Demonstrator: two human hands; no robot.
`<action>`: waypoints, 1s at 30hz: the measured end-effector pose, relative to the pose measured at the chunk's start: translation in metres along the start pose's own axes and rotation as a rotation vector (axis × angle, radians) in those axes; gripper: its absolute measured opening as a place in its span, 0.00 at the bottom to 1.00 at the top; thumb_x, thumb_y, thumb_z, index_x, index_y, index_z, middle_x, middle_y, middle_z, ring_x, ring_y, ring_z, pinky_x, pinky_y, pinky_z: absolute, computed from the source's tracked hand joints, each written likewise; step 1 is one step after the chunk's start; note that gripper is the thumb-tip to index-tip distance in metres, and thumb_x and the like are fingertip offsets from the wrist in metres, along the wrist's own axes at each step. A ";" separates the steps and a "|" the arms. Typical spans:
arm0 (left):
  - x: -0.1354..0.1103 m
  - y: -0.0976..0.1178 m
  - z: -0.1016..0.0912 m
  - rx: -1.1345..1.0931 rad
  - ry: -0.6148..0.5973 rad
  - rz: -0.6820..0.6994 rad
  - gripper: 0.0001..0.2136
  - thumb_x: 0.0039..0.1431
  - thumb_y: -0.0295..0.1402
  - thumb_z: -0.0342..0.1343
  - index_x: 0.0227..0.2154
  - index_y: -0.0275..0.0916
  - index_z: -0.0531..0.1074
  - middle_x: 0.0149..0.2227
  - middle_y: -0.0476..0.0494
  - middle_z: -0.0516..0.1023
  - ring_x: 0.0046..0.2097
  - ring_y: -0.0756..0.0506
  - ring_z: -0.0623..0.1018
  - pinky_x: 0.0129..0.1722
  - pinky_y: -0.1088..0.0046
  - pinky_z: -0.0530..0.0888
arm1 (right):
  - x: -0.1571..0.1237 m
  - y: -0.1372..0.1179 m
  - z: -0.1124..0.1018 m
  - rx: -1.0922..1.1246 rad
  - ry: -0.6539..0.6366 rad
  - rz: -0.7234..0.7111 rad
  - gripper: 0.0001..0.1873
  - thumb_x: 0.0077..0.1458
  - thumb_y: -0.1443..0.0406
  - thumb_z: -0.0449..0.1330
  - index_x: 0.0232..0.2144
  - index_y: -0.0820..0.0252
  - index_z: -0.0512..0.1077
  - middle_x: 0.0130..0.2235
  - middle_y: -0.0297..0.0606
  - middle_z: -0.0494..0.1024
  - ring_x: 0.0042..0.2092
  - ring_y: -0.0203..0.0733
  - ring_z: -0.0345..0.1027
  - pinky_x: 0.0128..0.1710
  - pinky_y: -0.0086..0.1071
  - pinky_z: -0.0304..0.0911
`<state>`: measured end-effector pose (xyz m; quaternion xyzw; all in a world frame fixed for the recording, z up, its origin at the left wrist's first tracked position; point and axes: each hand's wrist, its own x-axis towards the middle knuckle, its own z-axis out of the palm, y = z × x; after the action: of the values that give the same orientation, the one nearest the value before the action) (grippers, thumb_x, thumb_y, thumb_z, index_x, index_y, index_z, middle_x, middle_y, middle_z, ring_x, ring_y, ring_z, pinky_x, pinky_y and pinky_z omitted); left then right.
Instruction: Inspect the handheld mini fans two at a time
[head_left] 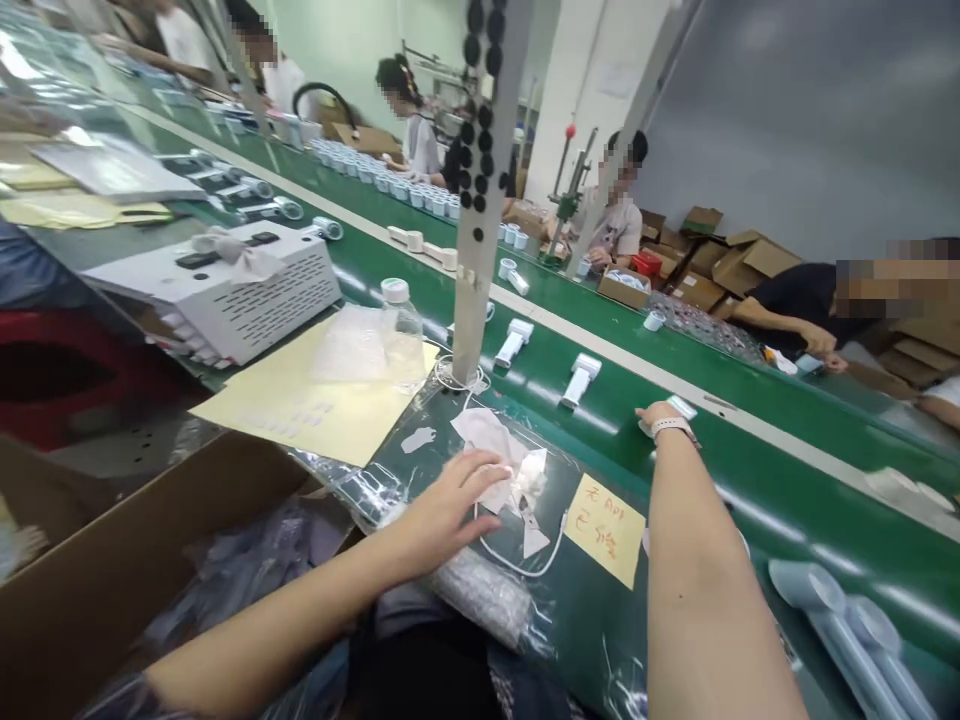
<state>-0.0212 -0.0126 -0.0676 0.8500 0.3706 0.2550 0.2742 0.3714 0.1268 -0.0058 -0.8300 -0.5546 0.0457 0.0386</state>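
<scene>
My left hand (461, 500) is open, its fingers spread above the green work surface beside crumpled white tissue (487, 430) and small torn white scraps (534, 540). A white cable (525, 572) curves just below them. Out on the green belt, my right hand (660, 414) closes over a white handheld device (682, 407); only its head shows past the wrist, and most of my fingers are hidden. Similar white devices, one nearby (580, 381) and another farther left (514, 343), lie along the belt. A yellow note (606, 530) with red handwriting lies between my arms.
A metal post (480, 280) rises from the bench edge. To its left are a clear bottle (403, 335), yellow sheets (300, 400) and a white vented box (247, 285). Pale blue handheld parts (847, 610) lie at right. An open carton (112, 540) stands lower left; co-workers sit across the belt.
</scene>
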 end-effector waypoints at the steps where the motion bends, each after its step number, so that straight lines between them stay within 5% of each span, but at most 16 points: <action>1: -0.012 -0.008 -0.010 -0.004 0.030 -0.089 0.20 0.70 0.38 0.60 0.63 0.46 0.73 0.67 0.33 0.73 0.70 0.33 0.72 0.71 0.42 0.72 | 0.000 -0.018 0.008 0.022 0.000 -0.019 0.21 0.71 0.55 0.65 0.59 0.61 0.75 0.58 0.46 0.79 0.54 0.49 0.78 0.53 0.48 0.78; 4: -0.036 -0.018 -0.028 -0.012 0.098 -0.244 0.17 0.70 0.39 0.59 0.58 0.43 0.76 0.65 0.32 0.75 0.68 0.33 0.74 0.71 0.42 0.72 | -0.006 -0.067 0.027 0.119 0.006 -0.080 0.22 0.72 0.54 0.65 0.60 0.61 0.74 0.59 0.47 0.78 0.55 0.48 0.77 0.55 0.49 0.77; 9: -0.021 -0.013 -0.018 -0.229 0.042 -0.167 0.18 0.69 0.45 0.61 0.57 0.45 0.77 0.67 0.33 0.73 0.72 0.34 0.68 0.74 0.42 0.66 | -0.034 -0.113 0.030 0.193 -0.060 -0.164 0.19 0.71 0.55 0.66 0.56 0.61 0.76 0.56 0.44 0.80 0.53 0.48 0.77 0.55 0.49 0.77; 12: 0.009 -0.005 0.005 -0.787 0.050 -0.239 0.30 0.66 0.58 0.60 0.61 0.45 0.74 0.67 0.32 0.75 0.70 0.34 0.73 0.73 0.43 0.68 | -0.082 -0.110 0.024 0.241 -0.113 -0.289 0.16 0.70 0.55 0.65 0.49 0.62 0.80 0.50 0.47 0.81 0.51 0.52 0.78 0.56 0.49 0.75; 14: 0.030 0.006 0.024 -1.210 0.112 -0.277 0.40 0.56 0.66 0.66 0.62 0.44 0.73 0.65 0.31 0.77 0.67 0.33 0.77 0.70 0.46 0.71 | -0.130 -0.100 0.022 0.285 -0.121 -0.394 0.20 0.64 0.53 0.68 0.50 0.61 0.82 0.57 0.52 0.79 0.57 0.59 0.75 0.62 0.52 0.71; 17: 0.050 0.030 0.049 -1.561 0.296 -0.253 0.39 0.50 0.66 0.70 0.56 0.41 0.76 0.58 0.34 0.83 0.64 0.33 0.80 0.67 0.51 0.75 | -0.205 -0.077 0.020 0.397 -0.027 -0.519 0.34 0.53 0.46 0.74 0.58 0.55 0.81 0.72 0.54 0.66 0.69 0.74 0.64 0.68 0.65 0.62; 20: 0.052 0.045 0.061 -1.669 0.264 -0.332 0.39 0.43 0.67 0.74 0.46 0.38 0.79 0.48 0.36 0.87 0.58 0.32 0.84 0.64 0.52 0.79 | -0.246 -0.046 0.020 0.648 -0.035 -0.559 0.39 0.56 0.39 0.70 0.63 0.50 0.77 0.70 0.53 0.70 0.69 0.71 0.66 0.64 0.65 0.67; 23: 0.046 0.046 0.063 -1.693 0.114 -0.381 0.40 0.35 0.69 0.75 0.38 0.37 0.79 0.43 0.34 0.88 0.55 0.30 0.86 0.60 0.50 0.81 | -0.246 -0.022 0.036 0.828 -0.068 -0.290 0.32 0.67 0.38 0.55 0.55 0.54 0.75 0.45 0.48 0.84 0.45 0.55 0.80 0.44 0.48 0.76; 26: 0.042 0.043 0.057 -1.645 0.149 -0.296 0.39 0.34 0.69 0.75 0.35 0.37 0.79 0.43 0.34 0.88 0.59 0.28 0.84 0.60 0.51 0.81 | -0.233 -0.027 0.065 0.735 0.024 -0.067 0.22 0.63 0.43 0.59 0.33 0.53 0.67 0.31 0.43 0.76 0.38 0.52 0.74 0.38 0.43 0.70; 30: 0.040 0.037 0.039 -1.547 0.266 -0.195 0.40 0.33 0.72 0.73 0.36 0.39 0.80 0.44 0.36 0.88 0.62 0.28 0.82 0.61 0.53 0.81 | -0.246 -0.052 0.085 0.769 -0.061 -0.198 0.18 0.59 0.50 0.64 0.28 0.52 0.63 0.33 0.44 0.77 0.41 0.53 0.74 0.43 0.43 0.68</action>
<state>0.0456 -0.0143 -0.0621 0.3441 0.1904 0.5147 0.7619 0.2202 -0.0791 -0.0759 -0.6958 -0.5754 0.2704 0.3342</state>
